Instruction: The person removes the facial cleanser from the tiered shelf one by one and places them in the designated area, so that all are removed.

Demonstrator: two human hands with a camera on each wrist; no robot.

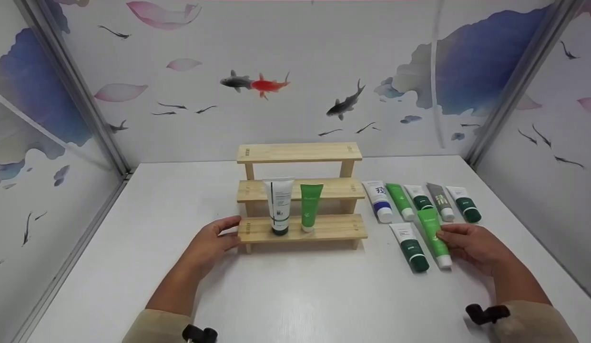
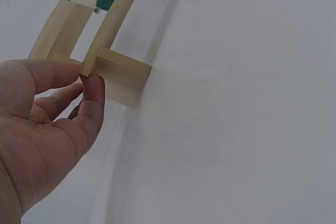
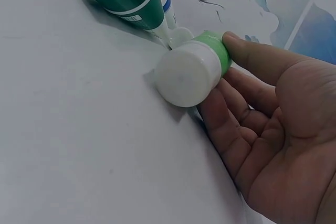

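My left hand (image 1: 207, 245) pinches the left end of the lowest step of a three-step wooden rack (image 1: 336, 228). In the left wrist view, the thumb and fingers meet at the corner of that step (image 2: 90, 62). On this step stand a white tube with a dark green cap (image 1: 280, 205) and a green tube with a white cap (image 1: 310, 207), both upright, cap down. Out to the right, my right hand (image 1: 479, 247) holds another green tube (image 1: 431, 228) between thumb and fingers. Its white cap (image 3: 184, 77) faces the right wrist camera, close over the table.
Left of the held tube lies a white and dark green tube (image 1: 411, 247). Behind are a white and blue tube (image 1: 377, 200), a green tube (image 1: 399, 200), a grey tube (image 1: 439, 200) and a white and dark green tube (image 1: 463, 205). Printed panels (image 1: 295, 119) enclose the white table (image 1: 300, 290).
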